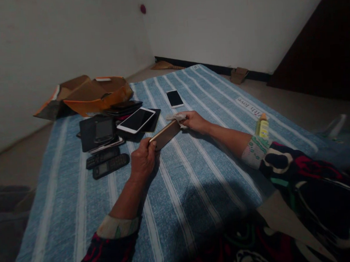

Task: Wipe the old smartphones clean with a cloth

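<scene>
A gold-edged phone (167,135) is held tilted above the striped cloth, between both hands. My left hand (142,158) grips its near left end, thumb and fingers closed on it. At the other end, my right hand (194,121) pinches a whitish cloth or tissue (177,117) against the phone's edge. Beyond them a white phone with a dark screen (175,99) lies flat. To the left, another white phone (136,120) rests on a dark flat device. Two keypad phones (110,166) lie nearest to my left hand's outer side.
Blue-and-white striped cloth (206,168) covers the surface. A torn orange-brown cardboard box (98,94) stands at the back left, beside stacked dark phones (97,131). On the right lies a small yellow bottle (263,127). White walls (230,22) rise behind.
</scene>
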`<state>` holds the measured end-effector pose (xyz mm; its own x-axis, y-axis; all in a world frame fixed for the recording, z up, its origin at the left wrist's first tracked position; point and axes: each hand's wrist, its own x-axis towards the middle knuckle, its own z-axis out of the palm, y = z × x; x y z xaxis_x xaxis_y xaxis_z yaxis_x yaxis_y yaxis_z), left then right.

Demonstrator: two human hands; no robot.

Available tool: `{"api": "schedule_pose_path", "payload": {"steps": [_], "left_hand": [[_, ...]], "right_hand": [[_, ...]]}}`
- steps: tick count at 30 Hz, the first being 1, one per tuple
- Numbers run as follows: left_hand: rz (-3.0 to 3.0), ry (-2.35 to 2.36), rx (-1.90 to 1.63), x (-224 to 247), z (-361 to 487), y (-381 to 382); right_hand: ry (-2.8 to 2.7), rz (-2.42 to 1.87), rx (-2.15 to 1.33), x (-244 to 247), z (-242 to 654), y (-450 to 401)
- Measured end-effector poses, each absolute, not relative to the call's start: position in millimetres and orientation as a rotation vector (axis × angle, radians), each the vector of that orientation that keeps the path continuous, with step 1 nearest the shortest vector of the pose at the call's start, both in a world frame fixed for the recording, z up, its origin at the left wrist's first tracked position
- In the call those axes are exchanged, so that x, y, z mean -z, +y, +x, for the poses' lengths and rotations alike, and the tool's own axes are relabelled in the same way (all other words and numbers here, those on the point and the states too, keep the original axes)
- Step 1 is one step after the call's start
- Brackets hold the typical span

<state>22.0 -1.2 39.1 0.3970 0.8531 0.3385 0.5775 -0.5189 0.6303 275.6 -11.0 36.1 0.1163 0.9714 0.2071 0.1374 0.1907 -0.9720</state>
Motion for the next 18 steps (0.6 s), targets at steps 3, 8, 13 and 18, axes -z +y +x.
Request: {"api": "schedule_pose_path", "payload": {"steps": [3,8,13,18], "left_hand": [[2.306,1.240,-0.885,-39.2,22.7,-1.2],[2.410,1.279,-0.855,-38.7,23.3,-1.8],[2.469,1.304,-0.799,-39.1,23.4,-4.0],[2.517,1.269,-0.784,-40.8,25.1,-6.1]], "right_hand": [[-1.582,-1.293,-0.512,-38.2,269.2,-11.7],[-1.994,-1.356,0.018,-38.3,257.7,-13.6],[-2.204,-1.317,0.294,-44.0,253.3,-13.4],[-2.339,-1.236,0.275,-54.9,234.5,-15.5]]}}
